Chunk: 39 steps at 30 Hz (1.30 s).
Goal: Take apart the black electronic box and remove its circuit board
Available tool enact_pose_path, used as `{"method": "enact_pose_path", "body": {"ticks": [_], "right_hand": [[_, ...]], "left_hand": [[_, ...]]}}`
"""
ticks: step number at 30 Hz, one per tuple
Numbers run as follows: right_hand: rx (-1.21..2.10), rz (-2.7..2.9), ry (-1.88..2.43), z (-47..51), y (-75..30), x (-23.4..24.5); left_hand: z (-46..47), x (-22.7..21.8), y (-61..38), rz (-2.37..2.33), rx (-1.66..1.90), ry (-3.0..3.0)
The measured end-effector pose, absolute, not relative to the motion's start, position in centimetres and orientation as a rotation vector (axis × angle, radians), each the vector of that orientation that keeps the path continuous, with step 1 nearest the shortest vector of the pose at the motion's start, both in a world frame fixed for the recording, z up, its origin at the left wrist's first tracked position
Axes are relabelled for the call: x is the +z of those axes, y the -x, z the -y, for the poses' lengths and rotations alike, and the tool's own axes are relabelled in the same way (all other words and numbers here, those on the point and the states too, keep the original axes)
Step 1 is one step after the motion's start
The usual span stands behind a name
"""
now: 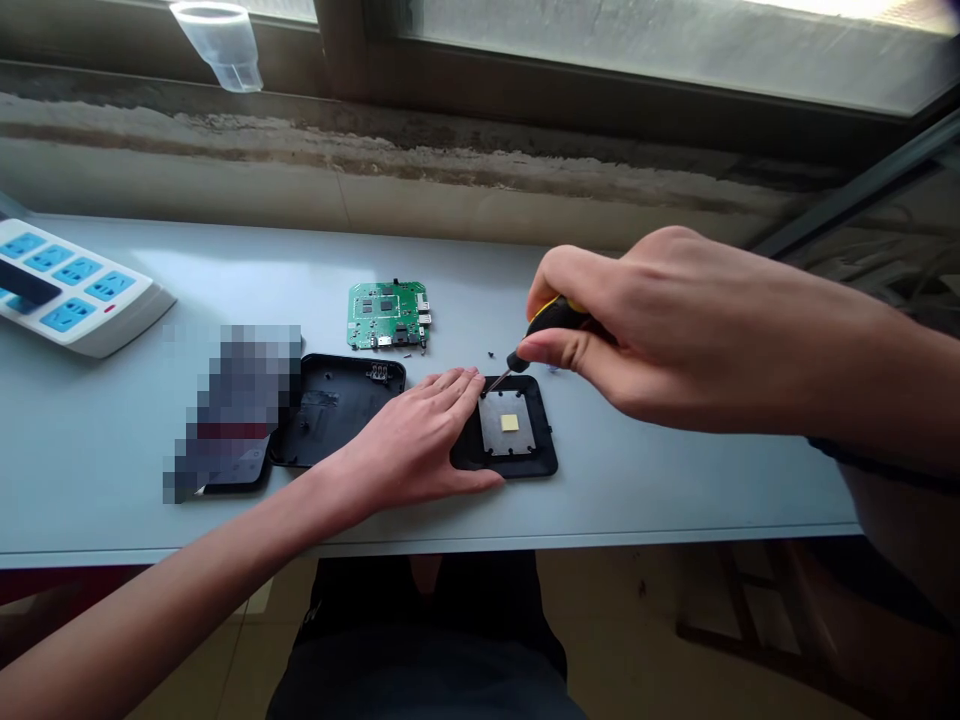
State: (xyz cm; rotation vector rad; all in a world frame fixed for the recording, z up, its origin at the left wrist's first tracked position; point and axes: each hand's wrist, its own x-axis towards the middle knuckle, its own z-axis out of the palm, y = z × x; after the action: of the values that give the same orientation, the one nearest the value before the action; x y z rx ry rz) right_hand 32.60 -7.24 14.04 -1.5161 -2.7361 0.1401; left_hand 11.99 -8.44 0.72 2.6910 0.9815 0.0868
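My right hand [622, 320] is closed around the black and yellow handle of a screwdriver [517, 360]. The screwdriver leans, its tip at the upper left corner of a metal plate [495, 435] with a pale yellow square pad [510, 423] on it. That plate lies inside a flat black plastic cover [546, 450]. With fingers stretched out, my left hand [427, 430] rests flat on the cover's left side and hides part of it. Left of it lies an open black casing [337, 410]. Behind these is a green circuit board [388, 315].
A white power strip [105, 310] with blue sockets stands at the left. Next to the casing lies a dark flat device [240, 410], partly blurred out. Small loose screws [491, 354] lie near the circuit board. A translucent plastic cup [221, 45] is by the window.
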Motion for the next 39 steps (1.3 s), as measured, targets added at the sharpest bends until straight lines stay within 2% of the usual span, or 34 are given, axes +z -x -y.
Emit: {"method": "enact_pose_path", "body": {"ticks": [8, 11, 18, 25, 33, 39], "right_hand": [[-0.131, 2.596, 1.632, 7.7, -31.7, 13.2], [-0.082, 2.54, 1.64, 7.8, -32.5, 12.7], [0.334, 2.605, 1.407, 8.5, -33.4, 12.8], [0.351, 2.74, 1.262, 7.1, -33.1, 13.8], [0.244, 2.708, 1.323, 6.9, -32.1, 13.3], [0.071, 2.468, 1.518, 7.2, -31.3, 12.3]], "left_hand": [[8.5, 0.6, -11.8, -0.994, 0.063, -2.684], [8.5, 0.6, -11.9, -0.99, 0.083, -2.676], [8.5, 0.7, -12.0, -1.002, 0.053, -2.679], [8.5, 0.6, -12.0, -0.986, 0.066, -2.704], [8.4, 0.9, -12.1, -0.983, 0.073, -2.687], [8.5, 0.9, -12.1, -0.998, 0.064, -2.682]]}}
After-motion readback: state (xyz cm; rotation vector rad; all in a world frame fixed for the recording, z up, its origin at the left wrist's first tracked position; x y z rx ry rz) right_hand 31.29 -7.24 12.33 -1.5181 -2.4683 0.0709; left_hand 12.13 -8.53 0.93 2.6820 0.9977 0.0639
